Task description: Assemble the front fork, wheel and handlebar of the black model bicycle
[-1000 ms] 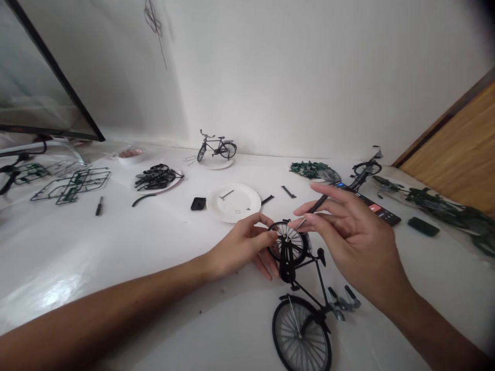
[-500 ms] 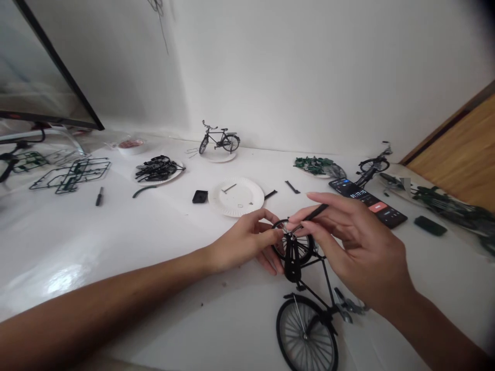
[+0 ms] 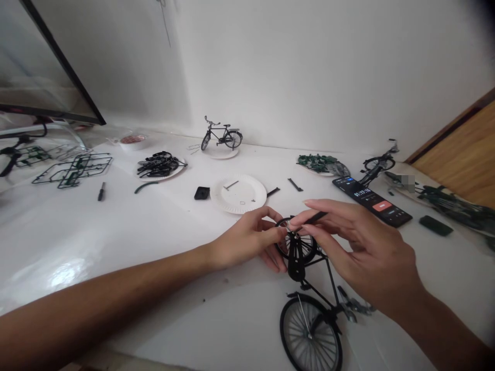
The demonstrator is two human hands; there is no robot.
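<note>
A black model bicycle point(image 3: 297, 265) lies on its side on the white table, its front wheel point(image 3: 311, 335) toward me. My left hand point(image 3: 253, 239) grips its rear wheel, thumb on top near the hub and fingers around the rim. In my right hand point(image 3: 363, 252), a small black-handled screwdriver point(image 3: 317, 217) is pinched between thumb and fingers. It slants down to the hub at the end of the black chain cover. My fingertips partly hide the tip, so I cannot tell whether it sits in a screw.
Beyond my hands lies a white paper plate point(image 3: 216, 193) with small parts. A phone point(image 3: 373, 202) is right of it. Another model bicycle point(image 3: 222, 137) stands at the back. Green part frames point(image 3: 75, 170) and a second screwdriver point(image 3: 101, 192) lie left; a dark green piece point(image 3: 435, 225) lies right.
The view has shifted slightly, so everything sits a little to the right. The screwdriver lies a bit flatter in my right hand. Both hands keep their places at the rear wheel.
</note>
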